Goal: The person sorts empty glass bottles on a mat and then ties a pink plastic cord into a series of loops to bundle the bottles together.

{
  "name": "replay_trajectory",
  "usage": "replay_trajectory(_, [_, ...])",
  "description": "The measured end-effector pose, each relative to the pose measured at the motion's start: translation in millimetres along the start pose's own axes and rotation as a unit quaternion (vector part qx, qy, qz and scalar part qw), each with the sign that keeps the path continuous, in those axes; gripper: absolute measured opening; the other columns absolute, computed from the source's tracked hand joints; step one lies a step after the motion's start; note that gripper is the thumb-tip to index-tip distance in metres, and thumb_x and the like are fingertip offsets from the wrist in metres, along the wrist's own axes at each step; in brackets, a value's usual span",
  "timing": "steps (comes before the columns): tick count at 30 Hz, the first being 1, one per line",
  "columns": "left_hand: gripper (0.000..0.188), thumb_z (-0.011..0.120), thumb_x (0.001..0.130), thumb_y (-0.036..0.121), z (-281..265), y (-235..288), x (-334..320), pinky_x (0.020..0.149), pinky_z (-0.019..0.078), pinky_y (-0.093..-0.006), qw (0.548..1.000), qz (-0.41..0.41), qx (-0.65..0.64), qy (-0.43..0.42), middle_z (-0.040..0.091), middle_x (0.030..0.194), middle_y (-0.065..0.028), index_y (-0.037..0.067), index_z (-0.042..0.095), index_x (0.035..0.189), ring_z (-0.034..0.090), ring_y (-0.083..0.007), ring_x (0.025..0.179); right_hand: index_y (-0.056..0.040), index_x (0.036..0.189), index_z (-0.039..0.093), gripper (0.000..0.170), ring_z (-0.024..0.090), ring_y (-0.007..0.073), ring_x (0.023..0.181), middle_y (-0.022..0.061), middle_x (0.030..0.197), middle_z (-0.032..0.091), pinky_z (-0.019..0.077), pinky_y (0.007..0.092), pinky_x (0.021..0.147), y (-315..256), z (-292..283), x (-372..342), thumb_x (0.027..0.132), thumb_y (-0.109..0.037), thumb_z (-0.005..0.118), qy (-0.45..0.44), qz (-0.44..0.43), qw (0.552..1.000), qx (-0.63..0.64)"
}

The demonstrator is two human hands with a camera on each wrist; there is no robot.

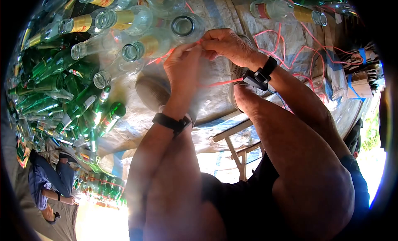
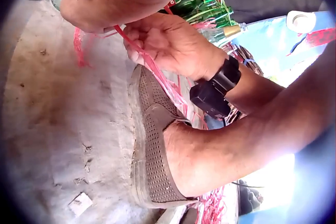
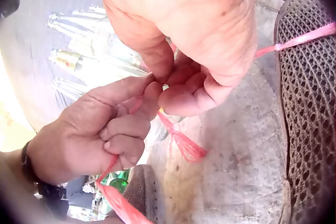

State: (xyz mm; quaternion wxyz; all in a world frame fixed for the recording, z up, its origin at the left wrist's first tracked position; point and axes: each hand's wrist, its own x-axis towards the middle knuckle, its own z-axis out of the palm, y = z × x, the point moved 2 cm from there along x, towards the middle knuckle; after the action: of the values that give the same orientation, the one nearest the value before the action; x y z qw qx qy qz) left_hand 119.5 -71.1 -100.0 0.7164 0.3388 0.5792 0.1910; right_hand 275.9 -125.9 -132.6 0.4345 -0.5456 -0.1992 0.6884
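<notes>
Pink plastic twine [image 3: 185,146] runs between my two hands, which meet fingertip to fingertip. My left hand [image 1: 182,69] pinches it, and a strand also passes out below the curled fingers in the right wrist view. My right hand [image 1: 232,46] pinches the twine right beside the left fingertips; its fingers hide the exact crossing of the strands. Just left of the hands lie clear glass bottles [image 1: 155,41], mouths toward me, with pink twine leading to them. One bottle mouth [image 1: 183,25] is close above my left fingers.
Green bottles [image 1: 54,79] are heaped at the left. Another clear bottle [image 1: 275,10] lies at upper right near loose pink twine loops [image 1: 282,46]. My shoes [image 2: 157,155] rest on the worn ground sheet [image 2: 68,129]. A seated person [image 1: 45,179] is at lower left.
</notes>
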Motion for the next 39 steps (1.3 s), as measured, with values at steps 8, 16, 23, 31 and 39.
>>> replay_trajectory(8, [0.017, 0.073, 0.091, 0.008, 3, 0, -1, 0.062, 0.0461, -0.0203, 0.998, 0.042, 0.039, 0.001, 0.072, 0.088, -0.0017, -0.002, 0.077, 0.104, 0.061, -0.0058, 0.074, 0.0009, 0.107, 0.070, 0.024, 0.068, 0.0126, 0.080, 0.0062, 0.089, 0.071, 0.0572, 0.0277, 0.074, -3, 0, -3, 0.098, -0.021, 0.066, 0.000, 0.002, 0.999, -0.033])
replay_trajectory(16, [0.017, 0.067, 0.091, 0.005, 9, 7, -5, 0.071, 0.0534, -0.0248, 0.999, -0.010, -0.028, -0.011, 0.072, 0.089, -0.0068, -0.007, 0.074, 0.100, 0.067, -0.0112, 0.081, 0.0016, 0.109, 0.071, 0.024, 0.070, 0.0132, 0.083, 0.0086, 0.093, 0.073, 0.0589, 0.0278, 0.073, -1, -4, 1, 0.099, -0.019, 0.065, 0.006, -0.003, 0.997, -0.082])
replay_trajectory(23, [0.017, 0.066, 0.091, 0.002, 12, 14, -8, 0.075, 0.0541, -0.0278, 0.995, -0.052, -0.076, -0.025, 0.071, 0.092, -0.0103, -0.010, 0.071, 0.101, 0.067, -0.0157, 0.084, 0.0031, 0.111, 0.071, 0.023, 0.072, 0.0131, 0.077, 0.0093, 0.089, 0.075, 0.0604, 0.0257, 0.069, -8, -3, -1, 0.099, -0.016, 0.065, 0.016, -0.006, 0.992, -0.125])
replay_trajectory(31, [0.010, 0.072, 0.093, 0.015, 7, -5, 9, 0.045, 0.0266, -0.0203, 0.998, -0.060, -0.014, -0.008, 0.064, 0.076, 0.0021, 0.006, 0.072, 0.098, 0.045, -0.0018, 0.055, 0.0038, 0.107, 0.070, 0.023, 0.072, 0.0140, 0.072, 0.0094, 0.086, 0.074, 0.0607, 0.0267, 0.065, -16, -1, -4, 0.098, -0.018, 0.066, 0.039, -0.012, 0.982, -0.183])
replay_trajectory(39, [0.015, 0.065, 0.091, 0.008, 14, 2, 2, 0.070, 0.0484, -0.0268, 0.995, -0.065, -0.065, -0.022, 0.069, 0.087, -0.0066, -0.005, 0.070, 0.092, 0.062, -0.0110, 0.080, 0.0046, 0.102, 0.069, 0.018, 0.072, 0.0132, 0.068, 0.0090, 0.082, 0.072, 0.0599, 0.0266, 0.060, -22, 7, -11, 0.095, -0.010, 0.062, 0.083, -0.019, 0.973, -0.213])
